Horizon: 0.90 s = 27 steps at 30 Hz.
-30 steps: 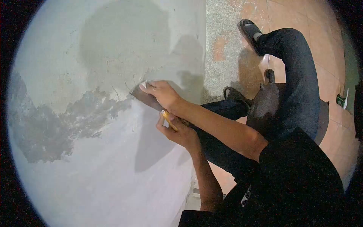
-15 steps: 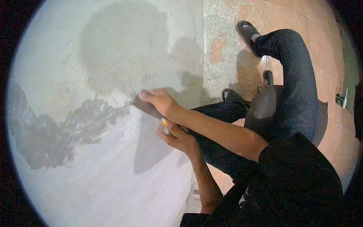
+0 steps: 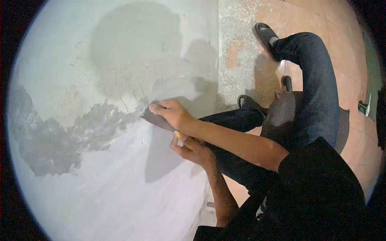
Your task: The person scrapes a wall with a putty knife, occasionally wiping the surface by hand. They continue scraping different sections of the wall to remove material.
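Observation:
A putty knife with a dark flat blade point(image 3: 160, 121) and a yellow handle point(image 3: 178, 135) is held against the wall point(image 3: 116, 180). My right hand point(image 3: 177, 114) grips the blade from above, its thumb lying along the blade near the wall. Just below, my left hand point(image 3: 192, 152) has its fingers closed around the yellow handle; its palm side is partly hidden. The blade's edge meets the wall where a rough grey patch point(image 3: 52, 144) borders a smooth whitish coat. How blade and handle join is hidden by my hands.
Tan floor tiles point(image 3: 341, 80) lie to the right, with a pale speckled strip point(image 3: 233, 24) along the wall's foot. My bent legs point(image 3: 321, 76) in dark trousers and a dark sandal point(image 3: 265, 36) are close by. A small green-and-white object point(image 3: 364, 107) is at far right.
The view has shifted slightly. Both hands and the putty knife sit a little lower and further right in view; the grips are unchanged.

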Each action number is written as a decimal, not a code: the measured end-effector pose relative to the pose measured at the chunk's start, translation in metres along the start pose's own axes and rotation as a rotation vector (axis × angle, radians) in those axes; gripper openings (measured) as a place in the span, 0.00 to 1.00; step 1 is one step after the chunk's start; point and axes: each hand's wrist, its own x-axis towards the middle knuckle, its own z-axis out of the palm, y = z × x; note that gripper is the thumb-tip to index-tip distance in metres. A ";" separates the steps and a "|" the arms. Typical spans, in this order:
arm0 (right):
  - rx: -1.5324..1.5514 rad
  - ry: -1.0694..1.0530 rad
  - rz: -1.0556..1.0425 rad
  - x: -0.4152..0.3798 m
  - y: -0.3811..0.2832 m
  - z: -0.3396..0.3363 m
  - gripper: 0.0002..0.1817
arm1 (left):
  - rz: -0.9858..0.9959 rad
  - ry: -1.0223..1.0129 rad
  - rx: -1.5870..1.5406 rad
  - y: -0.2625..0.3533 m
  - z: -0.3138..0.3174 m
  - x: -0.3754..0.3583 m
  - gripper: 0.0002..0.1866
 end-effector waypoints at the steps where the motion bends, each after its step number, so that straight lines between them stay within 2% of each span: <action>1: 0.086 0.015 -0.021 0.002 0.000 0.002 0.22 | 0.028 0.006 0.064 0.000 0.000 0.003 0.18; 2: 0.180 0.026 -0.030 -0.001 0.003 0.006 0.22 | 0.024 0.009 0.068 0.001 -0.004 0.006 0.18; 4: 0.146 0.013 0.054 0.003 -0.011 0.001 0.22 | -0.047 -0.117 0.012 0.007 -0.006 0.016 0.21; 6: 0.216 0.026 0.085 0.004 -0.015 0.003 0.22 | -0.004 -0.093 0.059 0.007 -0.006 0.013 0.22; 8: 0.099 0.017 0.044 -0.005 -0.018 0.005 0.22 | 0.037 -0.005 0.049 0.005 -0.004 0.006 0.19; 9: 0.034 -0.003 0.029 -0.007 -0.018 0.006 0.22 | 0.038 0.068 0.030 0.007 0.001 0.005 0.22; 10: -0.030 -0.023 0.017 -0.008 -0.018 0.004 0.22 | 0.040 0.065 0.024 0.008 0.002 0.006 0.22; 11: 0.154 -0.013 0.033 -0.006 -0.016 0.008 0.22 | 0.023 -0.009 0.022 0.011 -0.003 0.010 0.22; 13: 0.174 -0.018 0.058 -0.005 -0.026 0.009 0.22 | -0.007 -0.089 0.029 0.014 -0.008 0.014 0.24; 14: 0.195 -0.018 0.073 -0.006 -0.031 0.009 0.23 | -0.009 -0.088 0.035 0.010 -0.009 0.014 0.24; 16: 0.065 0.041 0.080 -0.010 -0.033 0.010 0.23 | 0.108 0.022 -0.006 0.007 -0.003 0.015 0.22; 17: 0.029 0.000 0.056 -0.010 -0.028 0.010 0.24 | 0.017 0.020 0.016 0.011 -0.007 0.009 0.22; 18: -0.006 -0.040 0.034 -0.008 -0.024 0.010 0.24 | 0.021 0.019 0.010 0.013 -0.005 0.010 0.22; 20: 0.076 -0.007 0.015 -0.003 -0.022 0.016 0.23 | -0.015 -0.053 -0.033 0.019 -0.008 0.014 0.23; 22: 0.249 0.010 0.079 -0.001 -0.031 0.017 0.22 | 0.039 -0.042 -0.056 0.028 -0.001 0.012 0.23; 24: 0.220 0.014 0.110 -0.001 -0.021 0.017 0.22 | 0.079 -0.041 0.032 0.020 -0.006 0.011 0.22; 27: 0.111 -0.051 0.062 -0.005 -0.017 0.013 0.21 | 0.073 -0.002 -0.039 0.013 -0.002 0.010 0.22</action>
